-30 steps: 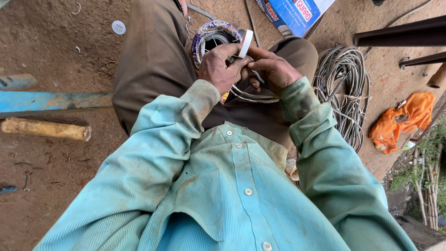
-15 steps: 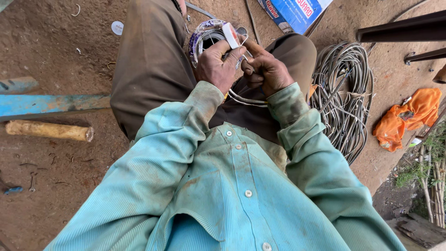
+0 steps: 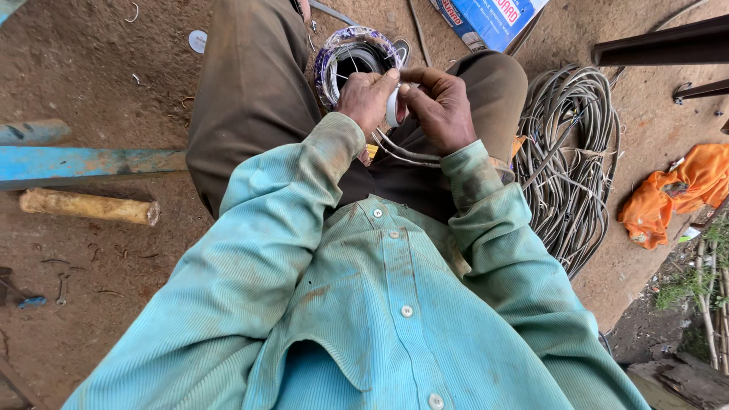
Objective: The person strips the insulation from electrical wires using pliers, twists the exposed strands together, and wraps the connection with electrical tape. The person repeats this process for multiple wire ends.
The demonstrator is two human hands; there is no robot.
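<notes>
My left hand and my right hand meet over my lap, both pinching a small white tape roll between their fingertips. Thin pale wires loop out from under the hands toward my shirt. Just beyond the hands, between my knees, lies a ring-shaped wire coil wrapped in purple and white patterned covering. My palms hide how the wires are held.
A large bundle of grey cable lies on the dirt to my right, with an orange cloth beyond it. A blue cardboard box sits ahead. On the left are a blue beam and a wooden handle.
The hands have shifted slightly and closed together. The white tape, held up above the left hand before, now sits between both hands' fingertips.
</notes>
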